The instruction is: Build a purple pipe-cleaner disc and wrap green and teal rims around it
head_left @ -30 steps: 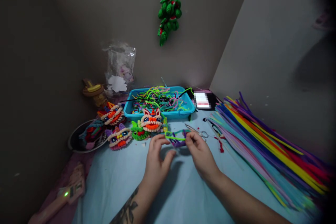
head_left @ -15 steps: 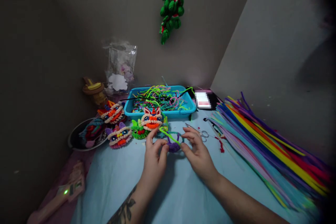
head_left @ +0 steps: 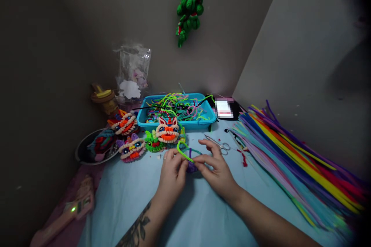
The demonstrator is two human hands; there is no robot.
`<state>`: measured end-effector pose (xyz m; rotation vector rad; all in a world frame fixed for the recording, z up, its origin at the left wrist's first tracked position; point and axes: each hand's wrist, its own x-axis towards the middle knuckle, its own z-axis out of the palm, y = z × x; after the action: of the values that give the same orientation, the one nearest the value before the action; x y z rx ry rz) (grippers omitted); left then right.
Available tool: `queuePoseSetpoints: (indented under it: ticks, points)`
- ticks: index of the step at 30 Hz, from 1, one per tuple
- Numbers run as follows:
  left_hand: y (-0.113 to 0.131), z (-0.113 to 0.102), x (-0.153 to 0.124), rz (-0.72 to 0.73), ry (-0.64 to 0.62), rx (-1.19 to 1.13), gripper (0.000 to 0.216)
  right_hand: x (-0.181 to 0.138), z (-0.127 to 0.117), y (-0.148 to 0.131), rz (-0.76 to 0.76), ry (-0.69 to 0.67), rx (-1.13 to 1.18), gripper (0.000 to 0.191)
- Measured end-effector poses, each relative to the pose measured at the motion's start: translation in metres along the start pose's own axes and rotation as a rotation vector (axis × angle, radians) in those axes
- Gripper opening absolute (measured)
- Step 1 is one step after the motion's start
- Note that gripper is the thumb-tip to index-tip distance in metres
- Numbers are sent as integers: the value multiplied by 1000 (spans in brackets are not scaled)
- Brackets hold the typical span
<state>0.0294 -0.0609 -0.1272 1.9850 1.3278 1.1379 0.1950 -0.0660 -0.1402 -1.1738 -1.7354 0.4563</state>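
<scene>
Between my two hands, above the blue cloth, is a small purple and teal pipe-cleaner piece [head_left: 191, 167]. A lime-green pipe cleaner [head_left: 182, 147] arches over it in a bent loop. My left hand [head_left: 173, 170] is closed at the piece's left side, thumb and fingers pressed together. On the right, my right hand [head_left: 214, 170] pinches the lower end of the green pipe cleaner between thumb and index finger, with its other fingers raised. The fingers partly hide the purple piece. Just beyond sit finished pipe-cleaner lion heads [head_left: 167, 130] in several colours.
A blue tray [head_left: 176, 126] of pipe-cleaner scraps stands at the back. Scissors [head_left: 223, 146] lie beyond my right hand. Long pipe cleaners [head_left: 290, 158] fan out on the right. At left are a bowl [head_left: 84, 160] and a pink glue gun [head_left: 78, 204]. A green ornament [head_left: 189, 7] hangs above.
My right hand has moved left, closer to my left hand. The green pipe cleaner has gone from a fairly straight slant to a rounder loop.
</scene>
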Motion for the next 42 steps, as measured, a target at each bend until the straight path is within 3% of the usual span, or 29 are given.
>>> queuePoseSetpoints:
  ticks: [3,8,15,20,26,36,39,42]
  points:
    - [2,-1,0,9,24,-22,17,0,0,-2,50,29,44,13]
    - [3,-1,-1,28,189,-7,13,1,-1,-3,220,142,173,10]
    - [0,2,-6,116,179,41,11,3,4,-4,410,-29,489,27]
    - [0,0,-7,189,329,155,25,2,2,-6,307,34,282,19]
    - [3,-3,-5,91,170,255,8,1,-2,-7,187,89,124,14]
    - [4,-1,-4,22,169,181,13,5,8,-3,515,-3,591,34]
    - [5,-1,-3,10,167,151,14,6,7,-5,524,-14,651,34]
    - [5,-2,-3,5,155,133,13,7,2,-4,446,1,541,30]
